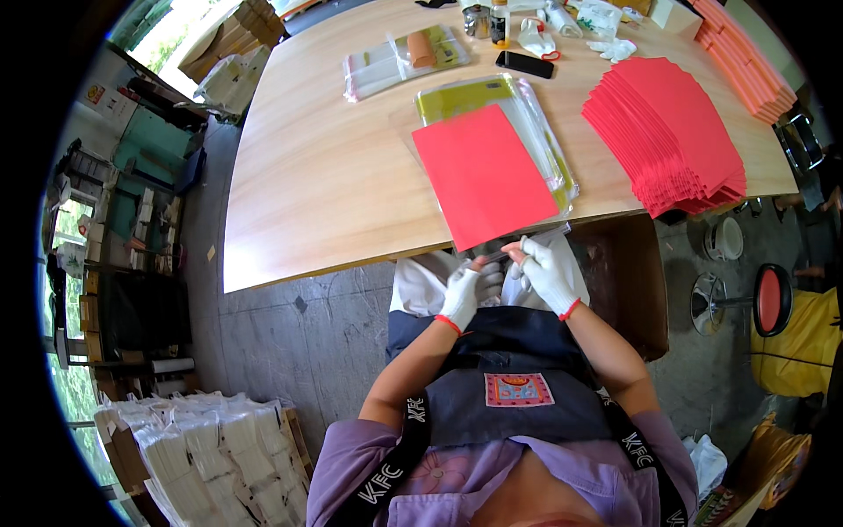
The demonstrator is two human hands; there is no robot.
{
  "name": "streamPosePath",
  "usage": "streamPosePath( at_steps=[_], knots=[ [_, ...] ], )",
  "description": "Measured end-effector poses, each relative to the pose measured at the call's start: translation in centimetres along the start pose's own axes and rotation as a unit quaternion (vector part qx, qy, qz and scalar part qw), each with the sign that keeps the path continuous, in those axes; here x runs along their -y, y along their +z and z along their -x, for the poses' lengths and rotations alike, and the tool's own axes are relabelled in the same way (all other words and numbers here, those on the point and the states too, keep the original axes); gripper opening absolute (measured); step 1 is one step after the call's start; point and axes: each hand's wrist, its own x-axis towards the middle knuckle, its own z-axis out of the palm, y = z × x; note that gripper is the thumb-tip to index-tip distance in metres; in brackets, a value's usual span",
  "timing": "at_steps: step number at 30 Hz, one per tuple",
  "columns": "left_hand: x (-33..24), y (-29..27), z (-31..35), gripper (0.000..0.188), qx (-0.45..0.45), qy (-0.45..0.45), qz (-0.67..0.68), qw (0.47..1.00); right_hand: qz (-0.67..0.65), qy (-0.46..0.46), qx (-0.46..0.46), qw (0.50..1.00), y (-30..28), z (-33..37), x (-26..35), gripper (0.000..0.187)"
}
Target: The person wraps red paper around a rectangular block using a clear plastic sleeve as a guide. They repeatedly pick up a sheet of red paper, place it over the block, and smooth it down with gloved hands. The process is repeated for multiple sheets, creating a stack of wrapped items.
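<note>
A red sheet [487,176] lies at a slant on a stack of clear plastic bags [546,145] near the table's front edge. Olive-green card [465,95] shows at the far side of that stack. Just below the sheet's near edge, my left hand [461,294], in a white glove with bare fingertips, pinches the clear bag's edge. My right hand [546,270], gloved likewise, is closed on the same clear film a little to the right. The film is see-through, so its exact outline is hard to make out.
Fanned red sheets [663,132] are piled on the right. Behind are a phone [525,64], a bottle [500,25], a jar [477,21], scissors [546,53] and another bag stack [378,70]. An open cardboard box [628,281] stands below the table edge, a stool [773,300] farther right.
</note>
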Motion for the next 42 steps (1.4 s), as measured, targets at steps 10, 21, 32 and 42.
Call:
streamPosePath(
  at_steps=[10, 21, 32, 42],
  knots=[
    [-3.4, -2.2, 1.4, 0.022, -0.036, 0.106, -0.164, 0.980, 0.597, -0.258, 0.039, 0.759, 4.6, -3.6, 1.0, 0.015],
    [-3.0, -1.5, 1.1, 0.020, -0.077, 0.108, -0.117, 0.984, 0.031, -0.087, 0.073, 0.993, -0.9, -2.9, -1.8, 0.009],
    [-3.7, -4.8, 2.5, 0.024, -0.192, 0.370, -0.605, 0.679, 0.720, 0.147, -0.023, 0.678, -27.3, 11.9, -26.6, 0.032],
    [-5.5, -2.4, 0.9, 0.013, -0.039, 0.556, -0.695, 0.455, 0.610, -0.347, -0.099, 0.705, -8.2, -0.6, 1.7, 0.035]
  ],
)
